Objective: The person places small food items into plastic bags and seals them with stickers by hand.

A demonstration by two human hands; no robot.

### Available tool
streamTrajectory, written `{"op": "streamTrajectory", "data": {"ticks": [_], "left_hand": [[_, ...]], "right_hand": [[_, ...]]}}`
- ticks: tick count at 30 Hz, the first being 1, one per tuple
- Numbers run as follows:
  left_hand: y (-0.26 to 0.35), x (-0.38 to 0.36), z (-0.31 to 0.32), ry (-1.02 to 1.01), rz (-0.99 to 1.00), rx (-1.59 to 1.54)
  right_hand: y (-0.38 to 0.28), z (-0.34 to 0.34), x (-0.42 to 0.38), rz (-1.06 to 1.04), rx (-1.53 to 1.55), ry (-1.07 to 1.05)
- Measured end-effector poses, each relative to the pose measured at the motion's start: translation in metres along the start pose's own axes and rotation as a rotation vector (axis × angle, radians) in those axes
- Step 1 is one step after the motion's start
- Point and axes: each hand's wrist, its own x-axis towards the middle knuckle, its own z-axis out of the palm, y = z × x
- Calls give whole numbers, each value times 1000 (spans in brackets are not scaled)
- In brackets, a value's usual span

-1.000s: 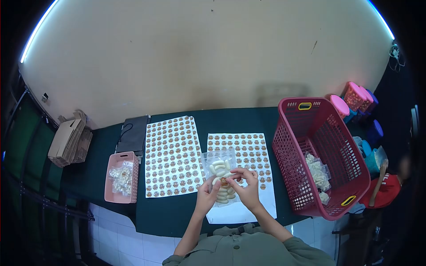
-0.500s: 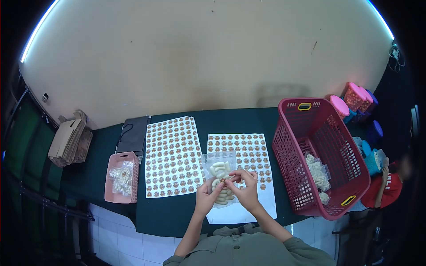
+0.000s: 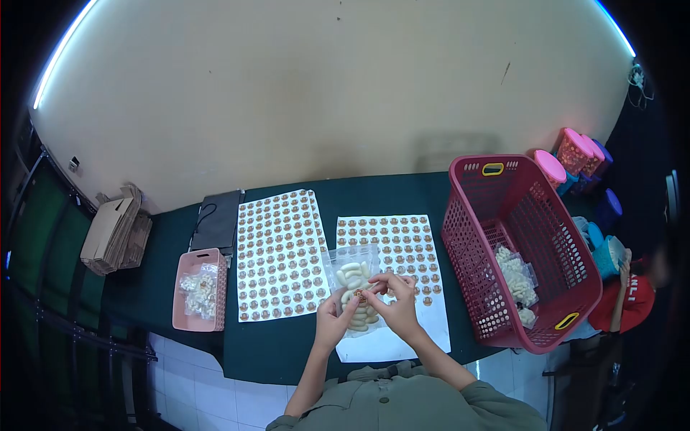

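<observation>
A clear zip bag (image 3: 351, 270) filled with white oblong pieces is held up over the right sticker sheet (image 3: 392, 347). My left hand (image 3: 335, 316) grips its left side, thumb lying across the front. My right hand (image 3: 397, 303) is at the bag's right side with bent fingers, its thumb tip at a small round brown sticker (image 3: 361, 294) on the front of the bag. Both thumbs meet near that sticker, and part of it is covered. The sheet behind carries rows of matching stickers, with a bare strip at its near end.
Another sticker sheet (image 3: 280, 251) lies to the left. A pink basket (image 3: 200, 325) and a large maroon basket (image 3: 460, 287) hold filled bags. Folded cardboard (image 3: 108, 233) and a black bag (image 3: 217, 223) are at left. Lidded tubs (image 3: 575, 154) and a person in red (image 3: 636, 298) are at right.
The view has shifted slightly. My hands stay on the bag in nearly the same pose, with the thumbs still at the sticker; the bag's top leans a little more left.
</observation>
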Motion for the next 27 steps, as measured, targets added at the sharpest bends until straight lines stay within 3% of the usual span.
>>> {"op": "streamTrajectory", "data": {"ticks": [7,9,10,13,15,16,27], "left_hand": [[-6,0,-4,38,-47,108],[-4,1,-2,16,-40,13],[-2,1,-1,-5,-34,-84],[4,-2,2,-34,-86,-110],[1,-3,1,-57,-73,-99],[1,-2,1,-81,-61,-88],[-2,5,11,159,32,9]], "right_hand": [[-4,0,-1,31,-66,33],[0,5,-2,156,217,175],[6,8,-3,155,218,177],[17,10,-3,217,405,64],[16,7,-4,421,684,-186],[5,4,-2,395,718,-179],[11,11,-7,222,333,-164]]}}
